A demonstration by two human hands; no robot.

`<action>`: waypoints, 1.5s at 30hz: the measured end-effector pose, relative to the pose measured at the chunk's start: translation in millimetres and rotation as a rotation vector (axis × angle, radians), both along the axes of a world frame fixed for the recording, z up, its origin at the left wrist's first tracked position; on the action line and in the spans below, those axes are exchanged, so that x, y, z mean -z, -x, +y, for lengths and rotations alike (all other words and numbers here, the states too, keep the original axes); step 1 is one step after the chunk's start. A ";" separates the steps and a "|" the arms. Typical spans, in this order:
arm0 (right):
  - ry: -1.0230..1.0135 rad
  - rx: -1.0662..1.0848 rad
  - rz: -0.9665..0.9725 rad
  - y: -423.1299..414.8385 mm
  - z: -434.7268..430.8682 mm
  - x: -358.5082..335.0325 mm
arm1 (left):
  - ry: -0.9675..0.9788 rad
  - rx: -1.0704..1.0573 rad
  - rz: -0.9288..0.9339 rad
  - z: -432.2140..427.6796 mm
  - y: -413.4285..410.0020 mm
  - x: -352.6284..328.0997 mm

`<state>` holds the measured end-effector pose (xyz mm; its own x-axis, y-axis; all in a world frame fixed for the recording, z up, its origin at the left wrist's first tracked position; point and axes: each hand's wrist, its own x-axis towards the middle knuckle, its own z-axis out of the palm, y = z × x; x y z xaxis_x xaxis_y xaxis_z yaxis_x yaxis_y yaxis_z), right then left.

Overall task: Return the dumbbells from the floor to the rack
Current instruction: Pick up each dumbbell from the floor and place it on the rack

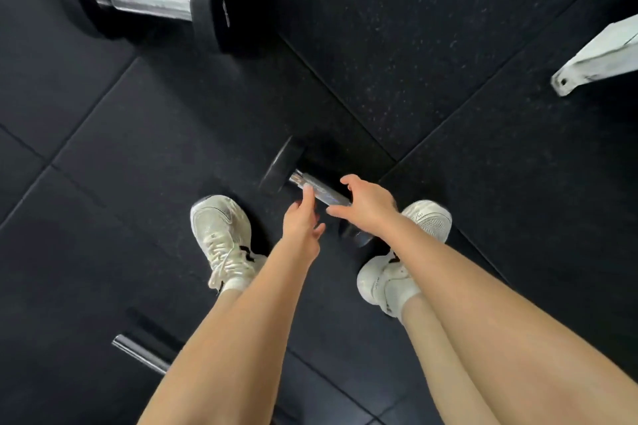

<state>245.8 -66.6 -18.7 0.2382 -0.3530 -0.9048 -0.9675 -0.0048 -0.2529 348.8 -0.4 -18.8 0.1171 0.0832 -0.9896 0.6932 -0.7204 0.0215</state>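
A small black dumbbell (281,166) with a chrome handle lies on the dark rubber floor between my two white shoes. My left hand (302,217) reaches down with straight fingers, and its fingertips touch the handle near the far head. My right hand (369,203) hovers over the near half of the handle, thumb on one side and fingers on the other, spread and not closed round it. It hides part of the handle, while the near head shows below my right wrist.
A larger black dumbbell (152,3) lies at the top left. A chrome bar (141,354) pokes out at the bottom left behind my left forearm. A white metal foot of some equipment (600,55) stands at the right edge.
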 end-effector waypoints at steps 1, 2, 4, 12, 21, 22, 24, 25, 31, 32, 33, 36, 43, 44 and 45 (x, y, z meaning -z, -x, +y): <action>-0.007 -0.022 -0.008 -0.8 1.0 11.7 | 0.008 -0.012 0.006 -1.7 1.6 13.6; -0.008 -0.059 -0.013 -1.8 1.7 21.7 | 0.007 -0.032 0.008 -4.2 2.1 24.4; -0.001 -0.154 -0.013 -4.7 2.6 39.0 | -0.003 -0.072 -0.020 -11.7 1.4 41.7; -0.066 -0.273 -0.024 -6.0 -0.4 66.6 | -0.003 -0.280 -0.051 -22.4 7.2 63.8; -0.092 -0.097 -0.012 8.6 -21.8 -15.2 | 0.032 -0.063 -0.096 -49.3 12.8 -16.3; -0.092 -0.064 -0.008 10.8 -25.5 -34.4 | 0.048 -0.028 -0.091 -55.0 13.0 -36.2; -0.102 0.023 -0.006 15.9 -32.0 -77.3 | 0.078 0.059 -0.096 -64.7 12.9 -77.0; -0.107 0.073 -0.014 18.8 -35.3 -101.1 | 0.101 0.117 -0.101 -69.4 13.2 -100.0; -0.069 0.300 -0.069 38.5 -61.0 -269.1 | 0.325 0.386 -0.139 -115.4 22.7 -274.2; -0.055 0.332 -0.081 43.2 -66.2 -301.1 | 0.364 0.426 -0.149 -123.6 25.8 -306.2; -0.045 0.362 -0.093 47.3 -70.2 -329.1 | 0.392 0.460 -0.159 -130.0 28.8 -334.1; -0.009 0.430 -0.154 65.9 -87.8 -423.0 | 0.484 0.533 -0.193 -154.9 43.1 -431.3; 0.100 0.523 -0.339 113.9 -151.2 -589.1 | 0.668 0.649 -0.290 -226.8 89.4 -613.7; 0.125 0.531 -0.360 119.3 -160.7 -601.9 | 0.694 0.653 -0.295 -237.8 95.7 -630.7; 0.155 0.545 -0.371 124.4 -171.5 -614.0 | 0.721 0.658 -0.298 -250.3 101.5 -645.6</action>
<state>121.4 -238.1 595.3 0.2745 -0.6294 -0.7270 -0.6915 0.3961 -0.6041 247.3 -250.7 626.7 0.1740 -0.6905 -0.7021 0.0600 -0.7042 0.7075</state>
